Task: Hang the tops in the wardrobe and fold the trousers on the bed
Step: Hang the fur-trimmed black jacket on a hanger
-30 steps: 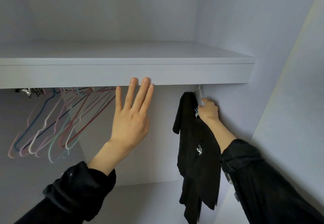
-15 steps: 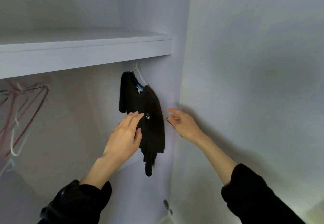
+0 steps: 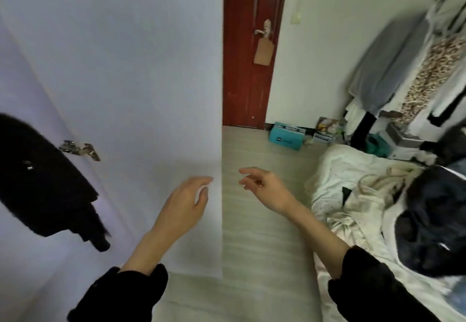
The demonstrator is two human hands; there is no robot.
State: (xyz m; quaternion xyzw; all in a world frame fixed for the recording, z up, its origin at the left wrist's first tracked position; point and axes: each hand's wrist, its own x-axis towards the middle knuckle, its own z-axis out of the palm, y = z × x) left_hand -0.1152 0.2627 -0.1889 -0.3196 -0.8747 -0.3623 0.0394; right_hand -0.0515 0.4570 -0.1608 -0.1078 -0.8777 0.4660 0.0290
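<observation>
A black top (image 3: pixel 42 183) hangs at the far left inside the wardrobe, its hanger out of view. My left hand (image 3: pixel 184 205) is in front of the open white wardrobe door (image 3: pixel 141 69), fingers relaxed and holding nothing. My right hand (image 3: pixel 264 188) is over the floor, fingers loosely spread and empty. On the bed (image 3: pixel 335 170) at the right lies a pile of dark clothes (image 3: pixel 433 218) on a rumpled white sheet, with a pale garment (image 3: pixel 378 178) beside it.
A red-brown room door (image 3: pixel 249 69) stands behind the wardrobe door. A teal box (image 3: pixel 286 136) and books sit on the floor by the wall. A rack of hanging clothes (image 3: pixel 413 69) stands at the far right. A metal hinge (image 3: pixel 80 150) shows on the wardrobe.
My view has swung right from the wardrobe interior towards the room and bed. Both hands have left the hung black top and dropped lower, empty.
</observation>
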